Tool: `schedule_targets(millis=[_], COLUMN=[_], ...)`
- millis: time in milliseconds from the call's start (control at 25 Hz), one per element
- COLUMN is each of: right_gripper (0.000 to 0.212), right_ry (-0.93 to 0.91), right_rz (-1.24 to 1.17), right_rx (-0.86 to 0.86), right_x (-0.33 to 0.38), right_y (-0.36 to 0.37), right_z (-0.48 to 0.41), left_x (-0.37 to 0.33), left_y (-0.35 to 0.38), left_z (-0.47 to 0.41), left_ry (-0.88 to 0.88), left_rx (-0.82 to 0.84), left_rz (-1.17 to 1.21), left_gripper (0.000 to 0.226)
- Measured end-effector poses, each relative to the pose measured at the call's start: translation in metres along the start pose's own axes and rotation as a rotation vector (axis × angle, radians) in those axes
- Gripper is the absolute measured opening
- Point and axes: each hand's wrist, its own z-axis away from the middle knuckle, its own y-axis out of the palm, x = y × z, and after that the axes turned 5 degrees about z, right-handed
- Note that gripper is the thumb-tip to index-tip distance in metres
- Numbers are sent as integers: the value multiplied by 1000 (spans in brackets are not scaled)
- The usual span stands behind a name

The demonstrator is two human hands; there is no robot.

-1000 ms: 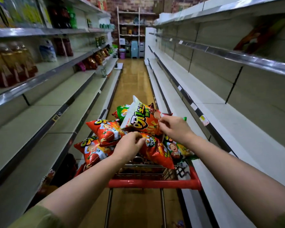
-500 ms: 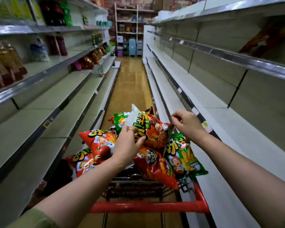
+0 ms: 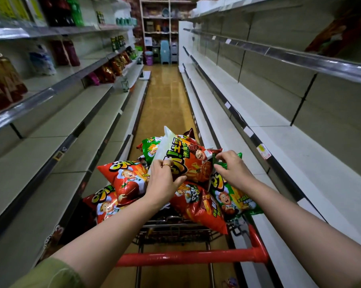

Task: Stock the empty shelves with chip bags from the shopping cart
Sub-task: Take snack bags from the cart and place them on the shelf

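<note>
A shopping cart with a red handle (image 3: pixel 192 256) stands in the aisle, heaped with several red and green chip bags. My left hand (image 3: pixel 165 181) grips the lower edge of the top orange-and-white chip bag (image 3: pixel 187 161), which is tilted up on the pile. My right hand (image 3: pixel 231 169) pinches the top corner of a green chip bag (image 3: pixel 235 198) at the cart's right side. Two red bags (image 3: pixel 129 179) lie at the left of the pile. Another red bag (image 3: pixel 202 206) hangs over the near edge. The bare right-hand shelves (image 3: pixel 279 146) run beside the cart.
Left-hand shelves (image 3: pixel 56 134) are bare low down and hold bottles and snack packs higher up. A dark red bag (image 3: pixel 337 32) lies on the upper right shelf. The tan floor aisle (image 3: pixel 165 96) leads to stools and racks at the far end.
My right hand let go of the orange bag, swung right toward the shelf, then came back onto the green bag's corner. My left hand slid up onto the orange bag. The view shifted back.
</note>
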Motion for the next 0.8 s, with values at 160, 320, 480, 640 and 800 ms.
schedule_targets(millis=[160, 320, 480, 640, 800], right_gripper=[30, 37, 68, 114, 117], right_ry=[-9, 39, 286, 521, 520], right_rz=[-6, -36, 132, -48, 42], right_rx=[10, -34, 32, 236, 274], right_x=[0, -11, -33, -54, -58], right_y=[1, 0, 7, 28, 45], right_z=[5, 14, 22, 27, 30], left_x=[-6, -11, -10, -6, -2], left_y=[-1, -1, -4, -3, 9], left_z=[8, 14, 10, 7, 15], left_ry=[12, 17, 18, -36, -101], left_rx=[11, 7, -44, -39, 50], left_rz=[4, 12, -12, -24, -15], left_gripper=[60, 59, 62, 67, 77])
